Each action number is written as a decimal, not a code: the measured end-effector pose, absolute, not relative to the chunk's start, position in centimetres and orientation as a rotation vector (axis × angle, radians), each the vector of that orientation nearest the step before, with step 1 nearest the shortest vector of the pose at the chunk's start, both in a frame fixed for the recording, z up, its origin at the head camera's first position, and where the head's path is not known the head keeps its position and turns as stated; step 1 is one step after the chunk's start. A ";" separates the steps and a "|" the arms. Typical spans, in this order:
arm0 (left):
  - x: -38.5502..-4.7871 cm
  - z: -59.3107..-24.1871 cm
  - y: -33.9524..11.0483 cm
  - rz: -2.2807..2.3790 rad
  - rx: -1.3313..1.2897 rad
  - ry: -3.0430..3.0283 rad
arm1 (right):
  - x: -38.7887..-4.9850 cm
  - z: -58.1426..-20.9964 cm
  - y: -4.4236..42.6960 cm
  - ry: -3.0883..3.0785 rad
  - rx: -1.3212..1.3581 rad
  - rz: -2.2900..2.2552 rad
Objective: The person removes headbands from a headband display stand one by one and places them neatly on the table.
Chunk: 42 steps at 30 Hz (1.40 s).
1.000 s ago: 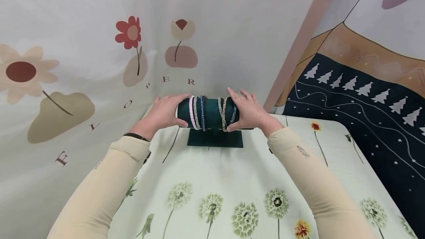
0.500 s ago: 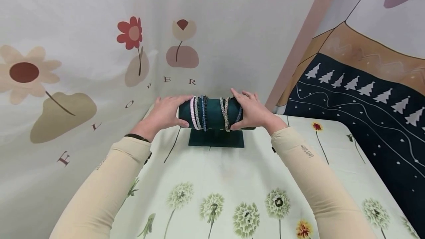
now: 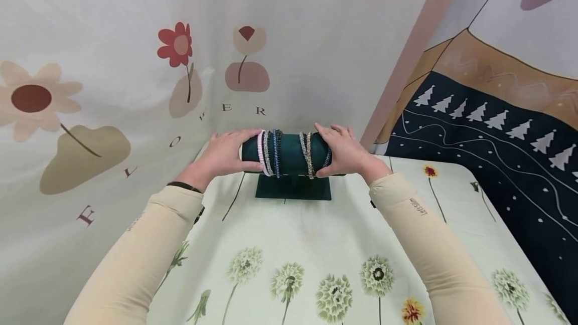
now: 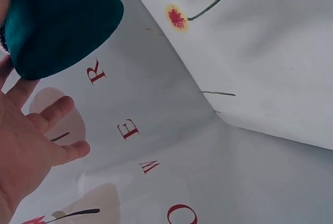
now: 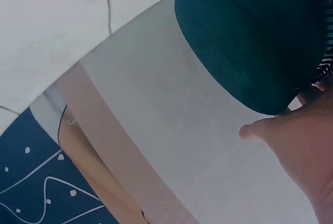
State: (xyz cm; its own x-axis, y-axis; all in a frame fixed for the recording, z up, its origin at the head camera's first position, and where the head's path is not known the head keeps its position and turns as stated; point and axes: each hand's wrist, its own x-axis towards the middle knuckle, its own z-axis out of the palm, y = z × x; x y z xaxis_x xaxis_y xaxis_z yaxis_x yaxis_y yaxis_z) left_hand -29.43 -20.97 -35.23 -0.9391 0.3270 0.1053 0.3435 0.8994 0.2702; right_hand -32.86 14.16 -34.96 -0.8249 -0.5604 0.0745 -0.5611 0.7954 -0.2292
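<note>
A dark green velvet bracelet stand point(image 3: 291, 144), a horizontal roll on a flat base, stands on the table with several bracelets around it. My left hand point(image 3: 226, 152) spans the roll's left end, thumb in front and forefinger on top, both at the pink bracelet point(image 3: 260, 152). Beside that lie a grey bracelet point(image 3: 266, 154) and a blue one. My right hand point(image 3: 345, 152) holds the blue bracelet point(image 3: 327, 156) at the right end between thumb and forefinger. A pale beaded bracelet point(image 3: 309, 157) sits just left of it. In the left wrist view the outer fingers point(image 4: 54, 114) spread away from the roll.
The table point(image 3: 298, 234) wears a pale cloth printed with dandelions. Close behind the stand hangs a white curtain point(image 3: 316, 39) with flowers and letters. A dark blue cloth with white trees point(image 3: 474, 154) lies at the right.
My right hand has shifted slightly right along the roll with the blue bracelet, and the crossed pale bracelets beside it now lie closer to parallel. My left thumb has moved right onto the pink bracelet.
</note>
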 end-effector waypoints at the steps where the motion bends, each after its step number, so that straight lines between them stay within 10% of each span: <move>1: -29.4 -35.2 -21.0 -0.441 -0.532 -3.006 | -32.8 -35.0 14.2 -2.974 0.928 0.382; 33: -29.2 -35.7 -20.7 -0.416 -0.517 -2.996 | -31.2 -35.8 13.8 -2.795 0.895 -0.264; 42: -29.3 -35.9 -20.8 -0.422 -0.524 -2.992 | -32.7 -33.7 15.3 -3.061 1.000 0.145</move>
State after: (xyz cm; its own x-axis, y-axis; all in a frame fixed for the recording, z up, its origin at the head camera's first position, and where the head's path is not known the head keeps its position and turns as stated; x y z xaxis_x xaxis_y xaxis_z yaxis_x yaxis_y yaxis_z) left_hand -29.28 -20.78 -35.89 -0.9389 0.3226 0.1196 0.3431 0.9038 0.2557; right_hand -32.66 15.29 -33.72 -0.8044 -0.5919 -0.0502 -0.5845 0.8038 -0.1108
